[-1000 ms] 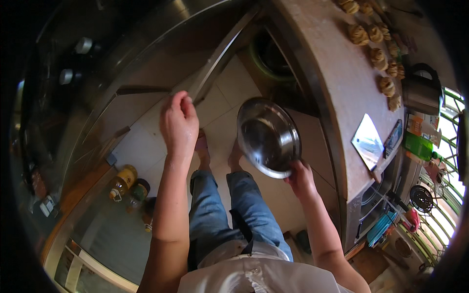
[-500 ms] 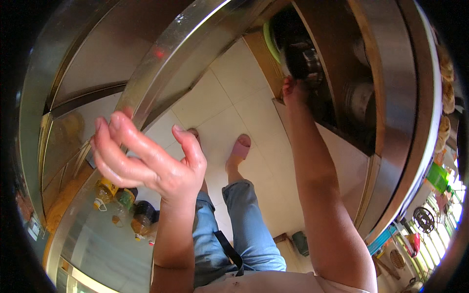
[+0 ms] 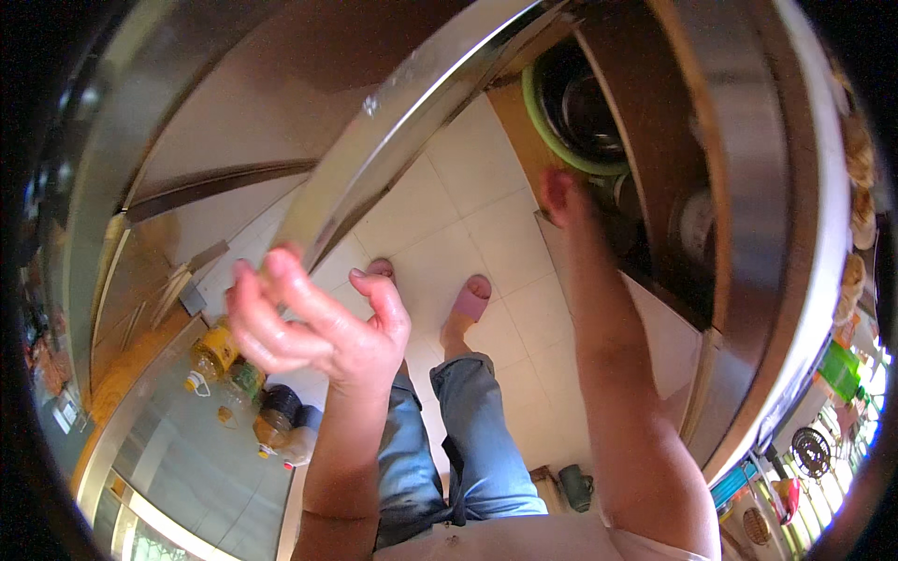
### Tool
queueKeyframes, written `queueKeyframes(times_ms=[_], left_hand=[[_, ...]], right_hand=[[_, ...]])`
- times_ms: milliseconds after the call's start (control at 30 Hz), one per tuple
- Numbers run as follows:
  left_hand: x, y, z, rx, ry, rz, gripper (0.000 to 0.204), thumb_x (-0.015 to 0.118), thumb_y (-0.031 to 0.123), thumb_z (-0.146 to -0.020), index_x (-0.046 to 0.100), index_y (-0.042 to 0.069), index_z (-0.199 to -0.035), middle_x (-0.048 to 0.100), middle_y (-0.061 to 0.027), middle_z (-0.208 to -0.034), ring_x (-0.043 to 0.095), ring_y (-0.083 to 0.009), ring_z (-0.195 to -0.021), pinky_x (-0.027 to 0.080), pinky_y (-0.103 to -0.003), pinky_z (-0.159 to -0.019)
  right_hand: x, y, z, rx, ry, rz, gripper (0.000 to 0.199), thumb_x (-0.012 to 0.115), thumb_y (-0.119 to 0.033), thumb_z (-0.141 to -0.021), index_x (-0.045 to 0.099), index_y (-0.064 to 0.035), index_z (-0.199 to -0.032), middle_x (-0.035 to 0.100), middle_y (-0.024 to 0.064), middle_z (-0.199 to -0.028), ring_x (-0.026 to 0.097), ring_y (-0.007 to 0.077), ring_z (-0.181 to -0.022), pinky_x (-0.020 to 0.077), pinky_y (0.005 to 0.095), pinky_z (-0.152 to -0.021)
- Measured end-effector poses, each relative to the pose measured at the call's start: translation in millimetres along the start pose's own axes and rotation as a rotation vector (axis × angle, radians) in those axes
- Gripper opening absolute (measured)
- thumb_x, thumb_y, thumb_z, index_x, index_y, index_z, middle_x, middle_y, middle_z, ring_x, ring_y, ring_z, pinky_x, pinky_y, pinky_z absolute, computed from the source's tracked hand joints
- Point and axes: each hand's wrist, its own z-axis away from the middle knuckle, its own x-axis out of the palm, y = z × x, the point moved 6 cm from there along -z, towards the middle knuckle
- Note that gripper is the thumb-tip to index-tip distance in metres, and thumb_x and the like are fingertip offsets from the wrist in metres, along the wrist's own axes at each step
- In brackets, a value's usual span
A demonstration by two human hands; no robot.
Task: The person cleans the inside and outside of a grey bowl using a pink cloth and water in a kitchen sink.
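Note:
My left hand (image 3: 318, 323) is raised on the left, thumb apart and fingers bent, holding nothing visible. Its fingertips overlap the lower end of a shiny steel-edged door (image 3: 374, 117); whether they touch it I cannot tell. My right hand (image 3: 558, 196) reaches to an open cupboard at the upper right, its fingers smeared by motion. Just beyond it is a green-rimmed basin (image 3: 538, 117) with a dark, glossy round pot or lid (image 3: 589, 107) inside. Rounded metal cookware (image 3: 694, 224) stands on the dark shelf to the right.
Several bottles (image 3: 279, 416) stand at the lower left. My feet in pink slippers (image 3: 472, 297) are on pale floor tiles (image 3: 416, 220). A dark green mug-shaped container (image 3: 575, 486) is on the floor near my right arm. The white counter edge (image 3: 812, 252) curves along the right side.
My right hand has drawn back from the dark round cookware, leaving more of the green-rimmed basin showing. My left hand and the steel-edged door appear shifted right and slightly down.

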Motion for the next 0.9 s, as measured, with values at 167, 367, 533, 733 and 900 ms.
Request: queueKeyframes(times_ms=[167,367,533,733,900], left_hand=[[-34.6,-2.2,18.8,0.020,-0.239,0.178,0.079,0.056,0.008,-0.067,0.031,-0.002,-0.141,0.029,-0.0265,-0.138,0.029,-0.0415,-0.124,0.027,-0.051,-0.103],[-90.7,26.8,19.6,-0.022,-0.690,0.766,0.088,0.058,-0.003,-0.070,0.015,0.002,-0.146,0.023,-0.0263,-0.145,0.028,-0.0412,-0.132,0.030,-0.047,-0.106],[-82.2,53.2,49.8,-0.490,-1.218,1.481,0.081,0.053,0.002,-0.078,0.011,0.002,-0.148,0.017,-0.0186,-0.152,0.025,-0.0306,-0.138,0.025,-0.040,-0.111],[-95.1,111.7,46.6,-0.801,-1.821,1.601,0.084,0.053,0.003,-0.078,0.012,0.014,-0.150,0.036,-0.0143,-0.144,0.045,-0.0178,-0.120,0.013,-0.050,-0.112],[-60.9,174.8,66.3,-0.891,-1.818,1.677,0.096,0.055,0.000,-0.071,0.007,0.023,-0.150,0.049,-0.0109,-0.121,0.044,-0.0238,-0.115,0.004,-0.055,-0.111]], right_hand=[[125.5,71.1,160.8,-0.005,0.273,0.446,0.033,0.064,-0.008,-0.080,0.055,-0.0061,-0.112,0.067,0.0103,-0.096,0.065,0.0170,-0.079,0.0493,0.0223,-0.066],[210.8,49.0,393.5,0.092,0.050,0.583,0.027,0.053,-0.011,-0.091,0.054,-0.0051,-0.117,0.066,0.0065,-0.095,0.062,0.0130,-0.083,0.0483,0.0244,-0.071],[225.9,7.7,569.8,0.019,0.181,0.655,0.020,0.048,-0.012,-0.094,0.055,-0.0044,-0.112,0.066,0.0060,-0.093,0.061,0.0124,-0.084,0.0482,0.0257,-0.077],[234.8,4.1,731.7,-0.285,0.433,0.517,0.018,0.048,-0.010,-0.093,0.056,-0.0037,-0.109,0.065,0.0048,-0.089,0.060,0.0103,-0.080,0.0472,0.0236,-0.073],[188.7,50.7,793.5,-0.421,0.606,0.272,0.020,0.048,-0.011,-0.094,0.056,-0.0027,-0.111,0.065,0.0058,-0.090,0.060,0.0106,-0.081,0.0478,0.0234,-0.073]])
